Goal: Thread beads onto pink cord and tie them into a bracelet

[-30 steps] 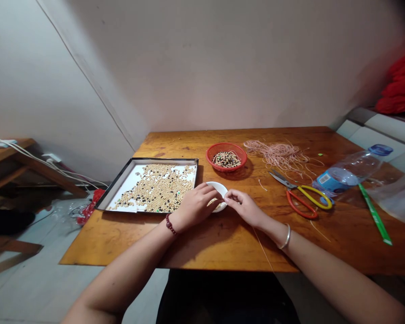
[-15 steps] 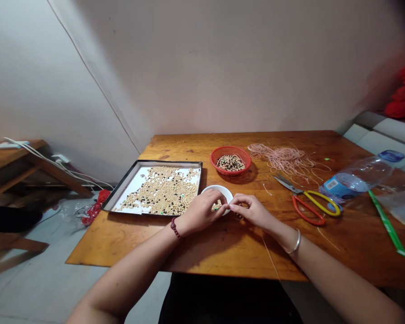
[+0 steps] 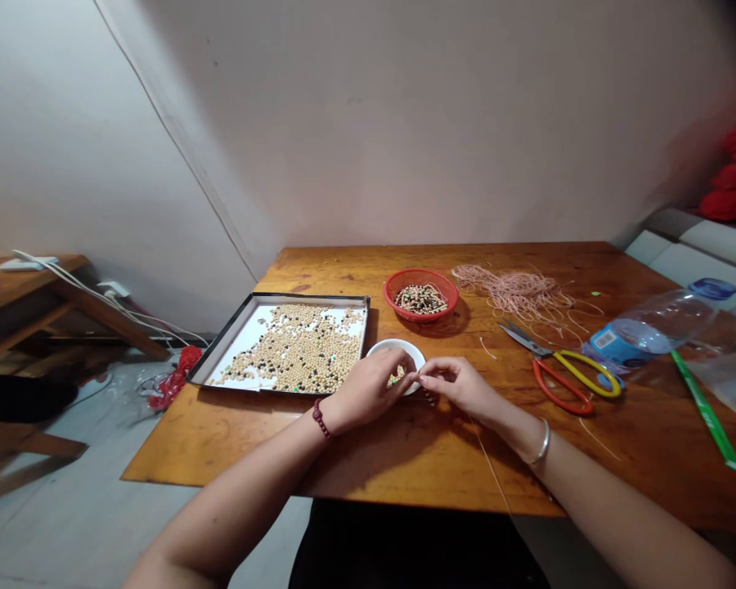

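Note:
Over the near rim of a small white bowl (image 3: 412, 350), my left hand (image 3: 377, 384) and my right hand (image 3: 460, 386) meet with pinched fingertips. Light and green beads (image 3: 396, 375) show in the bowl, partly hidden by my left hand. What my left fingers pinch is too small to make out. My right hand is closed on a thin beaded string (image 3: 428, 397); its short row of dark and light beads hangs below the fingers. A pale cord (image 3: 491, 465) trails from under that hand over the table's front edge.
Left of the bowl lies a black-edged tray (image 3: 221, 350) of loose beads. Behind stands a red basket (image 3: 452, 304) of strung beads, beside tangled pink cord (image 3: 515, 290). Scissors (image 3: 549, 353), a plastic bottle (image 3: 650, 327) and a green strip (image 3: 708, 413) lie on the wooden table (image 3: 356, 458) to the right.
My right fingertips have shifted slightly, and the hanging row of beads shows more clearly below them. The view has tilted a little; the things on the table have stayed in place.

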{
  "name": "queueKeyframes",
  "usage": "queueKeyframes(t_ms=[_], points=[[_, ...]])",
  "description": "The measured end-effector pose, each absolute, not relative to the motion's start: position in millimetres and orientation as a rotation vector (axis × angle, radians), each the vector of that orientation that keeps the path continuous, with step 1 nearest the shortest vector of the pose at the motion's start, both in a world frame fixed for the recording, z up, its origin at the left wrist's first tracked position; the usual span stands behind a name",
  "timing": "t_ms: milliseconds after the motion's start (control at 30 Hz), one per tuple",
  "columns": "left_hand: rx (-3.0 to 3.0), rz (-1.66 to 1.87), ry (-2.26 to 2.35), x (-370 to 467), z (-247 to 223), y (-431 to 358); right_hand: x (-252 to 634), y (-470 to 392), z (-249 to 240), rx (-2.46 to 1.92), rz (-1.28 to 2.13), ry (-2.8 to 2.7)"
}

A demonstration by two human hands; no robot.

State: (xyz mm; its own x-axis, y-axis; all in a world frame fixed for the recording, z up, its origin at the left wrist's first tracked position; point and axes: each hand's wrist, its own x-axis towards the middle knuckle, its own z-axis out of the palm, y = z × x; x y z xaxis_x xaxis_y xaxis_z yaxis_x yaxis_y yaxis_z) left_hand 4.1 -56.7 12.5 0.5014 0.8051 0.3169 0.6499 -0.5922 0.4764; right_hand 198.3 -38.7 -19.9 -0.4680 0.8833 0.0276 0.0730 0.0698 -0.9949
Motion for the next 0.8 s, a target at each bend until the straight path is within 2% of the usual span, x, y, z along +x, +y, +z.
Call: queueKeyframes(t_ms=[200, 367, 800], points=[[2.557, 0.71, 1.251, 5, 14, -60, 196, -44, -11, -0.918, 1.658, -1.203], [2.726, 0.623, 1.156, 8, 5, -61, 192, -49, -13, -0.85, 1.811, -1.05], [2.623, 0.621, 1.267, 8, 3, -61, 192, -45, -20, -0.838, 1.711, -0.862]])
